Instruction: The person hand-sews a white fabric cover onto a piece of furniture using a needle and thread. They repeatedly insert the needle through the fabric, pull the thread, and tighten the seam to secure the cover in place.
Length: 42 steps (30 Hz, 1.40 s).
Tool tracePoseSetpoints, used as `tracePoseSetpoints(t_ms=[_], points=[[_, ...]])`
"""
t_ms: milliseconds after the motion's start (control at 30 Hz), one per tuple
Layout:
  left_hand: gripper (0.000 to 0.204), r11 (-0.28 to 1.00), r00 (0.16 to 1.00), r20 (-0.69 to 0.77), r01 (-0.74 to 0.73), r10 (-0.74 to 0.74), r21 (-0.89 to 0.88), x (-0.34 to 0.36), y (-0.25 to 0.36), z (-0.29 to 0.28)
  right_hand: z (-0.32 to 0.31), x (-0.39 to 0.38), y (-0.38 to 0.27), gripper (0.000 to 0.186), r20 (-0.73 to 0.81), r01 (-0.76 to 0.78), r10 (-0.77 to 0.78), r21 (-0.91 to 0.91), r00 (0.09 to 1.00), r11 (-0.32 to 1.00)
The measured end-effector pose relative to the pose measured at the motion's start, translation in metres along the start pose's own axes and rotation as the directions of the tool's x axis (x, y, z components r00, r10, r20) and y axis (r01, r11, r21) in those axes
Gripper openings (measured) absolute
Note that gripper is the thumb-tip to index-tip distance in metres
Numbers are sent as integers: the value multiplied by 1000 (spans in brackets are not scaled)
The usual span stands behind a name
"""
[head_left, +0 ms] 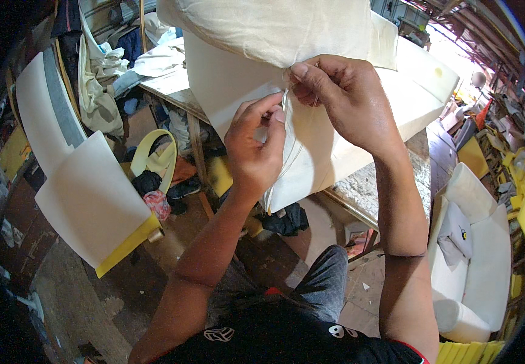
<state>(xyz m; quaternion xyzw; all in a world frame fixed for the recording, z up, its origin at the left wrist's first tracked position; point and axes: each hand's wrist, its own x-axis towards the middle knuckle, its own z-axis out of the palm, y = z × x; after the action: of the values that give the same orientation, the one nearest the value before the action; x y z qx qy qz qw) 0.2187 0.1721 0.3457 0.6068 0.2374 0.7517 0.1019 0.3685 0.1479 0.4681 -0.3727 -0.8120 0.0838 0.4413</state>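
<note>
In front of me a large cream-white upholstered piece (232, 79) is propped on a wooden workbench, with a cream fabric cover (262, 30) over its top. Both my hands are raised close together before it. My left hand (255, 142) is closed in a pinch on a pale thread (285, 104) that runs between the hands. Higher and to the right, my right hand (353, 100) pinches the same thread near the fabric cover's lower edge. Strands hang below the fingers across the white surface. Whether a needle is between the right fingertips is too small to tell.
The workbench (180, 97) carries white cloth at its left. White foam-padded panels (92, 194) stand at left, near a roll of yellow foam (168, 158) and dark rags. A white sofa (487, 261) stands at right with a grey bundle on it. Scraps and yellow foam pile up behind.
</note>
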Motion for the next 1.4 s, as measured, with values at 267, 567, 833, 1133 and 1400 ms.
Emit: tracePoseSetpoints(t_ms=[267, 567, 833, 1133, 1400], points=[[21, 986, 996, -9, 89, -91, -143, 3, 2, -3, 27, -27, 5, 24, -322, 34, 54, 261, 945, 965], [19, 997, 999, -19, 35, -34, 66, 8, 1, -2, 38, -34, 23, 19, -455, 227, -140, 143, 879, 963], [10, 920, 988, 75, -151, 133, 363, 2, -2, -14, 42, -55, 22, 33, -310, 50, 97, 435, 946, 899], [10, 872, 970, 136, 114, -201, 477, -87, -17, -76, 49, -138, 5, 58, 127, -193, 199, 912, 972, 362], [12, 686, 836, 193, 266, -514, 677, -195, -56, -155, 34, -178, 16, 55, -125, 51, 188, 932, 974, 358]])
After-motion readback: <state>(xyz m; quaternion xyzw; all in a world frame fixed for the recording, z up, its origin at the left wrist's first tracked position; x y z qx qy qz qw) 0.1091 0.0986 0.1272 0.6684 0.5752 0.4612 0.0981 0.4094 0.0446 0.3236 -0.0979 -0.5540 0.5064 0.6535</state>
